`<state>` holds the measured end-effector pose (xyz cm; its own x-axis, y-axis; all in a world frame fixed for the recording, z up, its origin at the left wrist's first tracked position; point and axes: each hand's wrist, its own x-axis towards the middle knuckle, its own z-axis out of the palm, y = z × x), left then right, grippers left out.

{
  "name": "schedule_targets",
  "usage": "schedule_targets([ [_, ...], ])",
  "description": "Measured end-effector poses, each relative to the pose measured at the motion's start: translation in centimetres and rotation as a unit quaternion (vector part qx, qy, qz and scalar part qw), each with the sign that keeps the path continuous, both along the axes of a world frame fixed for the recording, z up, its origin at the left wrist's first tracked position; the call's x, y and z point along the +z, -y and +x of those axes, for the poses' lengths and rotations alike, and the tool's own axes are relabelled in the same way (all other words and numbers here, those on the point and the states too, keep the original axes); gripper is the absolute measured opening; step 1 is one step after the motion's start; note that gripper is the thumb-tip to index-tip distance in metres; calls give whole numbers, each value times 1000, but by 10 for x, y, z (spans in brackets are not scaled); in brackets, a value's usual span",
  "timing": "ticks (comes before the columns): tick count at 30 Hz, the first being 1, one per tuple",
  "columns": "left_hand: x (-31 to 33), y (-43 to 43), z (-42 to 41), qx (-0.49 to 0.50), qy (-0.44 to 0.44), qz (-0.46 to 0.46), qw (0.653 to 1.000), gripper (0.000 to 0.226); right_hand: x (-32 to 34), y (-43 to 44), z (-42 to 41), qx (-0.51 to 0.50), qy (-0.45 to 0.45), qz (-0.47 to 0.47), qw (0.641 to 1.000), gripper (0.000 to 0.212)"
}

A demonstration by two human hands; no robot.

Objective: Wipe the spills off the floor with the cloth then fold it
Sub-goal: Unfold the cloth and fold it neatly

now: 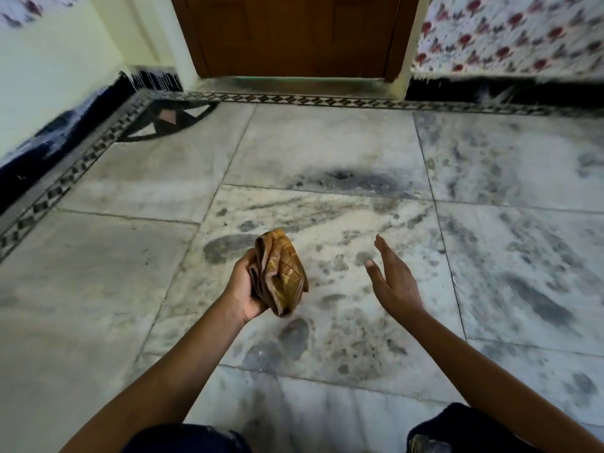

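Note:
A brown-orange cloth (281,273) is bunched into a folded wad, held above the floor in my left hand (243,286), whose fingers wrap it from the left. To the right of it, my right hand (390,276) is held up with flat, spread fingers and holds nothing; it is a short gap away from the cloth. Below both hands lies the white marble floor (327,142), marked with dark grey blotches (225,248) and smears (343,176); I cannot tell wet spill from the stone's own veining.
A brown wooden door (294,34) stands straight ahead behind a patterned floor border (294,99). A floral cloth (510,31) hangs at the upper right. A pale wall with a dark skirting (58,132) runs along the left. My knees (457,429) show at the bottom edge.

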<state>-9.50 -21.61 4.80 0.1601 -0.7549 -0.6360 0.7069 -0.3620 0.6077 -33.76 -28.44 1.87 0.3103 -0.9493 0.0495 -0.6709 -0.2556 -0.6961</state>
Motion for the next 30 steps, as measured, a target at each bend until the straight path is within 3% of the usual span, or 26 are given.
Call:
schedule_targets([
  [6,16,28,1,5,14,5,1000,42,22,21,8,45,-36,-35,998,65],
  [14,2,98,28,-28,-1,24,999,47,14,77,42,58,-42,-27,997,61],
  [19,6,145,49,-40,-17,31,999,30,26,116,70,36,-57,-16,998,69],
  [24,59,182,58,-30,-62,9,998,55,75,129,87,53,-68,2,996,68],
  [30,170,179,60,-27,-58,15,998,50,189,128,94,42,-62,9,997,68],
])
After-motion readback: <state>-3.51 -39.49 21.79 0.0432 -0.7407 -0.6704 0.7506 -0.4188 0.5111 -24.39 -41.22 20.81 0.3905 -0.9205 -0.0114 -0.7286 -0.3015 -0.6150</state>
